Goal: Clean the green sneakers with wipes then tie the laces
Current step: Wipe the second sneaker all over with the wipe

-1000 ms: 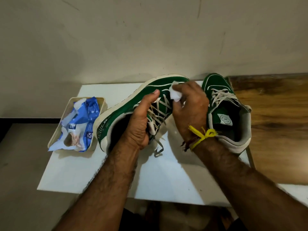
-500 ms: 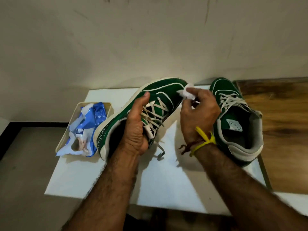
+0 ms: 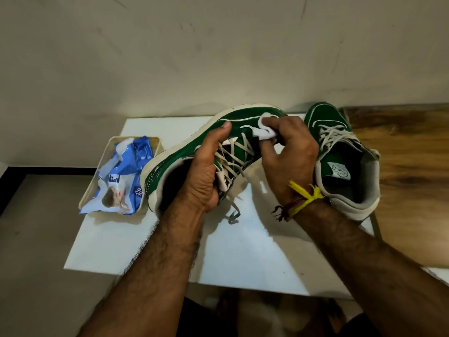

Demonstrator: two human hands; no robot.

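The left hand grips one green sneaker by its laced tongue, holding it tilted above the bench. The right hand pinches a white wipe against that sneaker's toe. The second sneaker rests at the bench's right edge. A tray with the blue wipes pack sits at the left edge.

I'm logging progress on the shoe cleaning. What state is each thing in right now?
Held sneaker: tilted off the table, laces untied.
Other sneaker: resting on the table, laces loose.
Wipe: crumpled, pressed on the held sneaker.
Wipes pack: opened, lying in the tray.
Left hand: grip on the sneaker.
Right hand: grip on the wipe.
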